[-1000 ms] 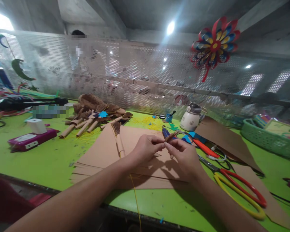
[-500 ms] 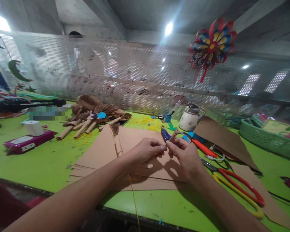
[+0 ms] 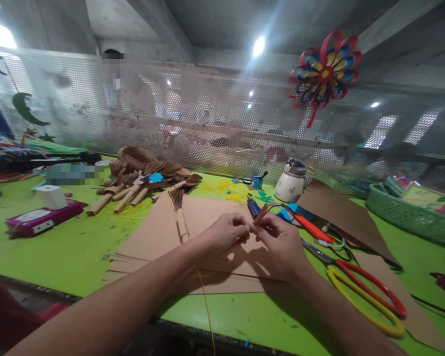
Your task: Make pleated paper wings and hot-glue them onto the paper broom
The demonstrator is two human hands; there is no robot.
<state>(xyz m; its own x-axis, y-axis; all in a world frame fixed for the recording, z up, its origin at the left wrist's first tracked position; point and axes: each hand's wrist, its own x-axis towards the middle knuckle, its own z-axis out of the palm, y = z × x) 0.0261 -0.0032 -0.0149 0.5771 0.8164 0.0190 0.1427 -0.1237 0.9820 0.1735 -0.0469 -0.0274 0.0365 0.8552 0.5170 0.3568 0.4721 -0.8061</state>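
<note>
Over the stacked brown paper sheets (image 3: 144,237), both my hands meet with their fingertips close together. My right hand (image 3: 282,240) is closed on a small brown paper strip (image 3: 260,213), which sticks up between thumb and fingers. My left hand (image 3: 230,231) pinches at the lower end of the strip; its fingertips hide what exactly they hold. A rolled paper broom (image 3: 181,220) with a fringed tip lies on the sheets, left of my hands. Just beyond the strip lies a blue glue gun (image 3: 252,206).
Red-and-yellow-handled scissors (image 3: 363,287) and an orange-red tool (image 3: 313,227) lie at the right. Behind stand a white flask (image 3: 289,183) and a green basket (image 3: 404,212). More paper brooms (image 3: 129,195) and a purple power strip (image 3: 44,217) are on the left. A perforated screen (image 3: 215,109) borders the table.
My fingertips and the paper strip have shifted slightly left and turned a little. My right hand has moved left, showing more of the scissor blades. The broom and sheets stay put.
</note>
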